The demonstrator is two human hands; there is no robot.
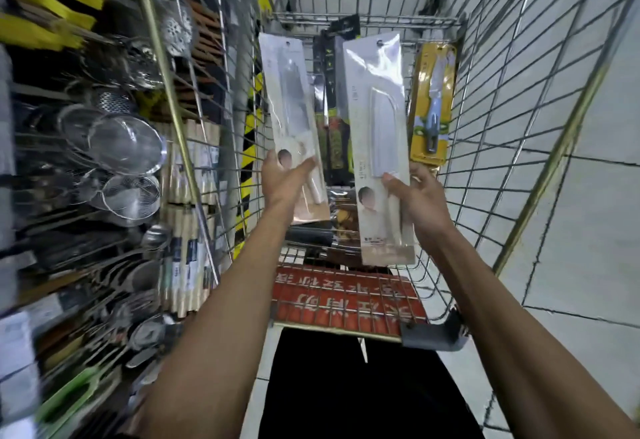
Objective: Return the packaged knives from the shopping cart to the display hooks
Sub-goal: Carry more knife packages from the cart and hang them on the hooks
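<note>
I look down into a wire shopping cart [512,99]. My left hand [282,180] grips the lower part of a white packaged knife [289,103], held upright above the cart's left side. My right hand [420,196] grips a second, similar white packaged knife [379,120] near its middle, also upright. Between the two packs a black and green packaged knife [330,92] leans inside the cart. A yellow packaged knife [433,99] with a blue handle leans against the cart's right wall. More dark items lie on the cart floor, partly hidden by the packs.
On the left a display rack [104,148] holds hanging strainers, ladles and other metal utensils, blurred by motion. Yellow and black hazard tape [247,148] runs along the shelf base. The cart's red child-seat flap [346,296] lies below my arms. White floor tiles [588,231] show at right.
</note>
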